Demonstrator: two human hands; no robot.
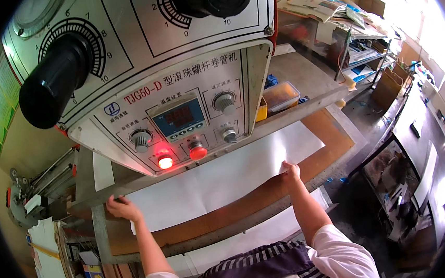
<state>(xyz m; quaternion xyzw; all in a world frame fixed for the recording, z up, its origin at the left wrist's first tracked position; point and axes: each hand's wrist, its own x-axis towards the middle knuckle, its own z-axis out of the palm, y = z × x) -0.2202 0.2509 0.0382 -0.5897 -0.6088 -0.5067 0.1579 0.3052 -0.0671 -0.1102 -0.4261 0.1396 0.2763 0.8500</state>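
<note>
A long white sheet (201, 201) lies on the brown bed (331, 130) of a grey metal-framed table. My right hand (291, 172) is at the sheet's near edge toward the right, with thumb and fingers closed on it. At the sheet's left end, beside its far corner, is my left hand (123, 208). Its fingers are bent and a little apart, with nothing visible in them. Above the sheet hangs a grey machine control box (176, 80) with black knobs, a small display, a lit red lamp (165, 162) and a red button (198, 150).
Beyond the table's bar, a clear plastic box (281, 97) stands on a metal surface. Another white sheet (241, 250) lies below the bed's near edge. Papers pile on a rack (317, 8) at the far right. A dark workbench (420, 123) runs along the right.
</note>
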